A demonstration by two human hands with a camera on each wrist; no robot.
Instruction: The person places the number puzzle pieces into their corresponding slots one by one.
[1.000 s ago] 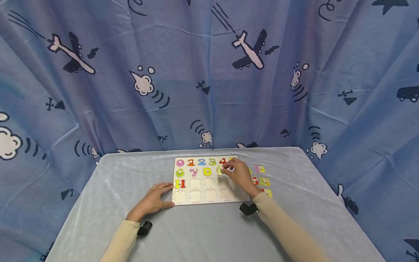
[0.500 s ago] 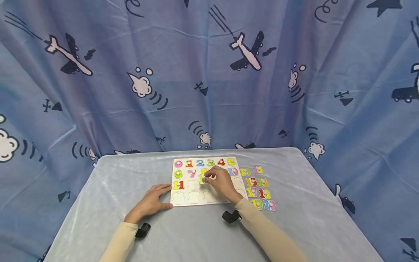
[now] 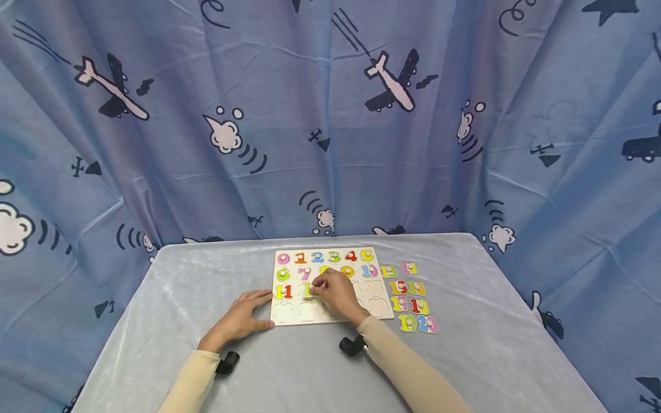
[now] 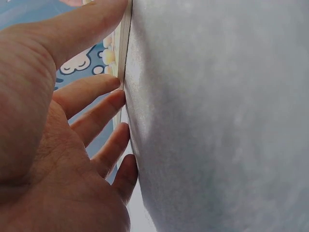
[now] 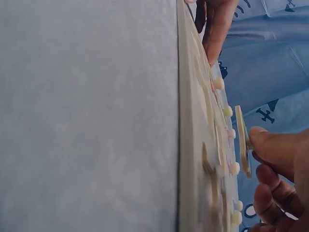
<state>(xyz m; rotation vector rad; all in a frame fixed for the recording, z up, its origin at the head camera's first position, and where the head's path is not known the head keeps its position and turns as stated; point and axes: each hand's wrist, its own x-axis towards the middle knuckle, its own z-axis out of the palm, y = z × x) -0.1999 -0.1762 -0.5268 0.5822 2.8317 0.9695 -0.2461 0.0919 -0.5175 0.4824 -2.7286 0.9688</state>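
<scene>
A pale wooden number puzzle board (image 3: 283, 312) lies flat on the table. Knobbed numbers 0 to 11 fill its upper two rows and the start of the third. My right hand (image 3: 335, 293) pinches a number puzzle piece (image 3: 307, 289) by its knob, over the third row just right of the 11. A green 1 shows on that piece; the fingers hide the rest. In the right wrist view the piece (image 5: 243, 140) is tilted and apart from the board. My left hand (image 3: 241, 318) rests at the board's left edge, fingers extended and touching it.
Several loose number pieces (image 3: 408, 288), 13 to 20, lie in pairs right of the board. A grey cloth covers the table (image 3: 289, 373). Behind it hangs a blue curtain (image 3: 289, 143) printed with aeroplanes.
My right hand has carried the puzzle piece left and toward me, from the second row to the third. The loose pieces it covered now show. My left hand stays at the board's edge.
</scene>
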